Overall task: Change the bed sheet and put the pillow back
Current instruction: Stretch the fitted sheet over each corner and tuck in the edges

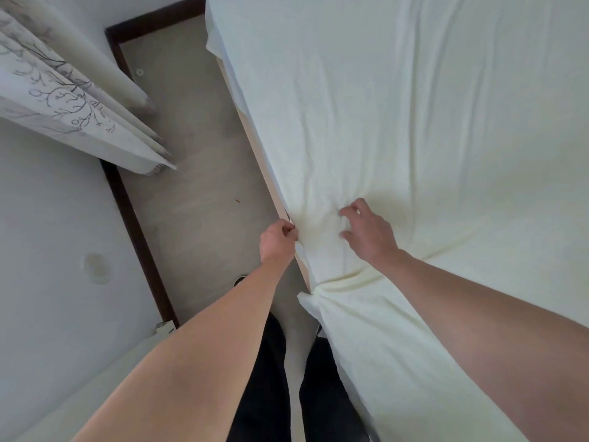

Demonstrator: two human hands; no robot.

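left hand (278,238) pinches bed sheet (398,122) edge | right hand (366,232) on top, seemingly gripping

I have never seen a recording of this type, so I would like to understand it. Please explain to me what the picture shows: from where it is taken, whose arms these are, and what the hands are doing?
There is one picture, taken by a wide-angle camera worn on a person's head, looking down. The two bare arms are that person's own; there is no machine.

On the right is a bed covered with a pale bed sheet, somewhat wrinkled. The left hand pinches the sheet at the bed's side edge. The right hand rests on top of the sheet with bent fingers, bunching the cloth.

On the left you see the floor, a patterned curtain and the wall. Below are the person's dark trousers. No pillow is visible.
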